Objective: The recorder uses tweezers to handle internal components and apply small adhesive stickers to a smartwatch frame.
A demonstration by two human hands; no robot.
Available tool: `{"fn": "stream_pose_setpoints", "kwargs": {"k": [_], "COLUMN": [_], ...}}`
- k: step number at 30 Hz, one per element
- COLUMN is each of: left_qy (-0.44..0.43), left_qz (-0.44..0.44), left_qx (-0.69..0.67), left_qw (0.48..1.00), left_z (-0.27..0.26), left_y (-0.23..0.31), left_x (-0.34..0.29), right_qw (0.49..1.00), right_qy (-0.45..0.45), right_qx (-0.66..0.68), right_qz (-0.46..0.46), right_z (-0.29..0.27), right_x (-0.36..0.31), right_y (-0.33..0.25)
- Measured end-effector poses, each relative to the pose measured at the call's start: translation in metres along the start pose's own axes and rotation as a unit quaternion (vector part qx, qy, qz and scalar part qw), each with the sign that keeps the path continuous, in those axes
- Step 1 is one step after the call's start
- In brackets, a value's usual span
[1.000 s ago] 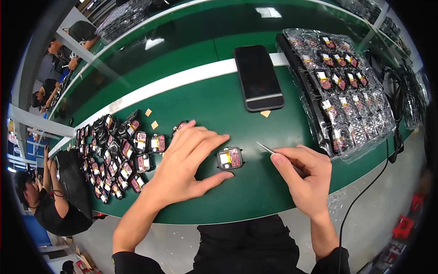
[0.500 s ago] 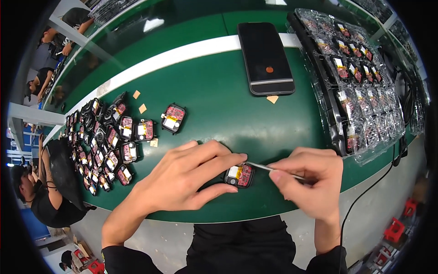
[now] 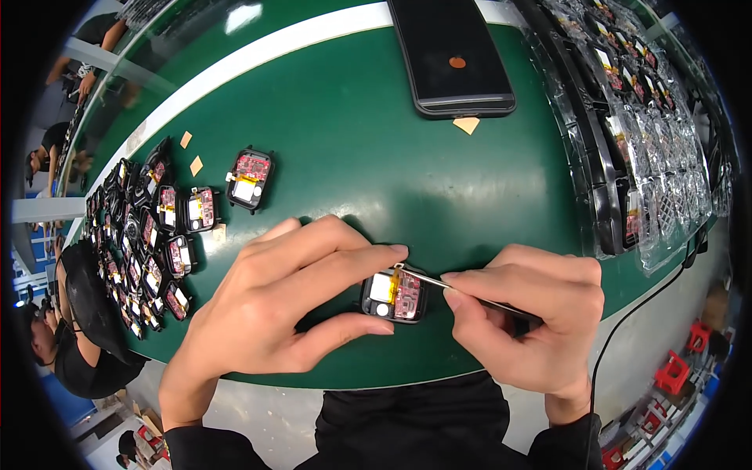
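On the green table in front of me lies an open black smartwatch case (image 3: 408, 296), showing a red circuit board, a white battery, yellow tape and a round silvery part. My left hand (image 3: 286, 301) steadies it, with the index fingertip at its upper edge and the thumb at its lower edge. In my right hand (image 3: 533, 317) is a slim pointed metal tool (image 3: 439, 281), which looks like tweezers, pinched between thumb and fingers. Its tip meets the top edge of the board, close to the left index fingertip.
Another open watch case (image 3: 250, 178) lies apart from a heap of similar cases (image 3: 145, 243) at left. A black phone (image 3: 454, 66) is at the back, near tan paper bits (image 3: 466, 125). Clear plastic trays (image 3: 666, 168) of watch parts stand at right. A cable (image 3: 607, 345) hangs there. Other people sit at far left.
The view has shifted, so most things sit further left or higher. The tool's tip has come down from beside the left index finger onto the board's top edge.
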State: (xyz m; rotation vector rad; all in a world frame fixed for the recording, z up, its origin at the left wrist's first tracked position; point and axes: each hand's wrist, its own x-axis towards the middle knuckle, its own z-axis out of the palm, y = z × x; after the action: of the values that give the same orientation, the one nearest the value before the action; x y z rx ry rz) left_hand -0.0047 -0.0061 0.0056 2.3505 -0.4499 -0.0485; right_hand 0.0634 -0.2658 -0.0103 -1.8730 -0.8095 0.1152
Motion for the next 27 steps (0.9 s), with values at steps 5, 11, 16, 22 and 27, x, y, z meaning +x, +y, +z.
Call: {"fn": "stream_pose_setpoints", "kwargs": {"k": [5, 11, 16, 22, 27], "left_qy": [0.016, 0.006, 0.032, 0.027, 0.01], "left_qz": [0.008, -0.024, 0.001, 0.008, 0.012], "left_qx": [0.001, -0.011, -0.004, -0.006, -0.047], "left_qw": [1.0, 1.0, 0.999, 1.0, 0.999], "left_z": [0.001, 0.0, 0.004, 0.002, -0.003], "left_y": [0.0, 0.002, -0.001, -0.004, -0.013], "left_x": [-0.001, 0.0, 0.0, 0.002, 0.0], "right_qw": [1.0, 0.997, 0.993, 0.99, 0.991], "right_qy": [0.01, 0.04, 0.044, 0.061, 0.058], "right_qx": [0.008, -0.044, -0.074, -0.075, -0.038], "right_qz": [-0.003, -0.056, -0.084, -0.107, -0.111], "right_z": [0.001, 0.002, 0.005, 0.011, 0.011], "right_x": [-0.003, -0.007, -0.007, -0.006, -0.007], "right_y": [0.002, 0.002, 0.003, 0.007, 0.01]}}
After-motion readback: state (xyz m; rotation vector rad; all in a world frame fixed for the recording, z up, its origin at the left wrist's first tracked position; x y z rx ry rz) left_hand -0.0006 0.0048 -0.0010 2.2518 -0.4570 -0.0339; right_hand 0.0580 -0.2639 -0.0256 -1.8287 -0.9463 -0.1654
